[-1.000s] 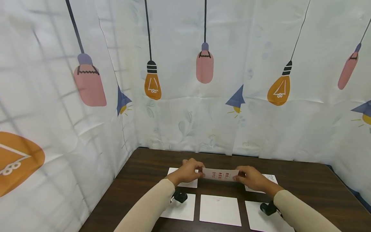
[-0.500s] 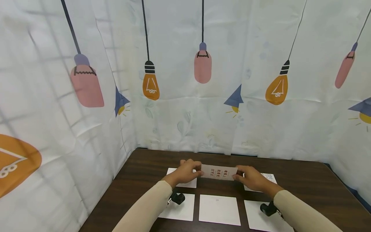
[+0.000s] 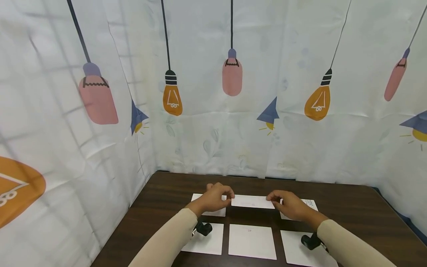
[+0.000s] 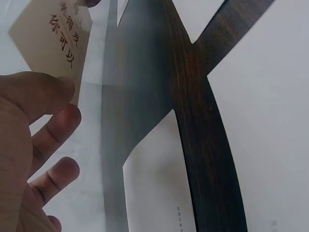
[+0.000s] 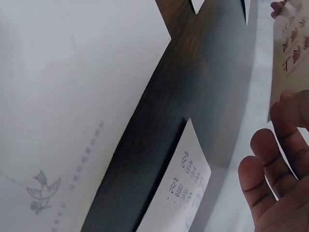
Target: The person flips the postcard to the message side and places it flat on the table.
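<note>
A white card (image 3: pixel 252 201) is held up above the far middle of the table by both hands. My left hand (image 3: pixel 213 199) pinches its left end, and my right hand (image 3: pixel 289 205) pinches its right end. In the head view the card shows a nearly plain white face with tiny faint print. Both wrist views catch the card's other face, with reddish-brown characters on it, seen by the left wrist on the card (image 4: pixel 60 41) above the thumb and by the right wrist on the card (image 5: pixel 292 50) at the right edge.
Several white cards lie on the dark wooden table (image 3: pixel 186 181): a back-left card (image 3: pixel 217 212), a back-right card (image 3: pixel 311 204) with writing, a front-left card (image 3: pixel 215 241), a front-middle card (image 3: pixel 252 241) and a front-right card (image 3: pixel 293 250). A printed curtain (image 3: pixel 200 148) hangs behind.
The held card has turned over between my fingers: its red-lettered face showed in the head view before, and the nearly plain white face shows now. Both hands stay in about the same place.
</note>
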### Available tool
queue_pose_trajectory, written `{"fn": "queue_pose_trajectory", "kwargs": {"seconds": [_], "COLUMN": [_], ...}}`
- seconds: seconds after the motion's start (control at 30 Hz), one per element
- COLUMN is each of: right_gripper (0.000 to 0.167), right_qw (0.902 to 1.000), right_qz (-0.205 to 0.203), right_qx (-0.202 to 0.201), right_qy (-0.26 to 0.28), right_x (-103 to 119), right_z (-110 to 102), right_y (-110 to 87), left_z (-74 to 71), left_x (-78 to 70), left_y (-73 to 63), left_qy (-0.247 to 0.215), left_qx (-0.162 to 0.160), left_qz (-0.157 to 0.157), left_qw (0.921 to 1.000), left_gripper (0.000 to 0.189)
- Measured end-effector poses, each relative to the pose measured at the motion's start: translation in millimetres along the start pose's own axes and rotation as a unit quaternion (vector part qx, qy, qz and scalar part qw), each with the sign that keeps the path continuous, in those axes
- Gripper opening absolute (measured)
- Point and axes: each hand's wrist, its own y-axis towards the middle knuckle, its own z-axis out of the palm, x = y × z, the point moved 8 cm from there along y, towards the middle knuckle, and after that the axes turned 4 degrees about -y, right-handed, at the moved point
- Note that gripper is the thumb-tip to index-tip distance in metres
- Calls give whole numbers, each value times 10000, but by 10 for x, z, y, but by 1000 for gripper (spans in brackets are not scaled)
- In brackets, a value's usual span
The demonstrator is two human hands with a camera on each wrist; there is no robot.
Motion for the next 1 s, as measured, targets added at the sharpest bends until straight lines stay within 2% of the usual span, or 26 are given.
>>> {"fn": "queue_pose_trajectory", "kwargs": {"seconds": [0.27, 0.53, 0.77, 1.0], "right_gripper": [15, 15, 29, 35], "right_qw": [9999, 9999, 9998, 9996], "right_qz": [-4, 32, 111, 199], "right_qx": [-79, 11, 74, 142], "right_qy": [-68, 117, 128, 117], "right_x": [15, -34, -93, -125], "right_z": [-52, 28, 92, 148], "right_y": [-10, -1, 18, 32], "left_z": [-3, 46, 105, 163], "left_x": [13, 19, 80, 94], "left_y": [38, -1, -13, -26], "left_qy": [21, -101, 51, 65], "left_qx": [-12, 81, 144, 189], "left_qz": [-4, -29, -243, -392], "left_qw": [10000, 9999, 9996, 9990], "left_gripper": [19, 14, 25, 32]}}
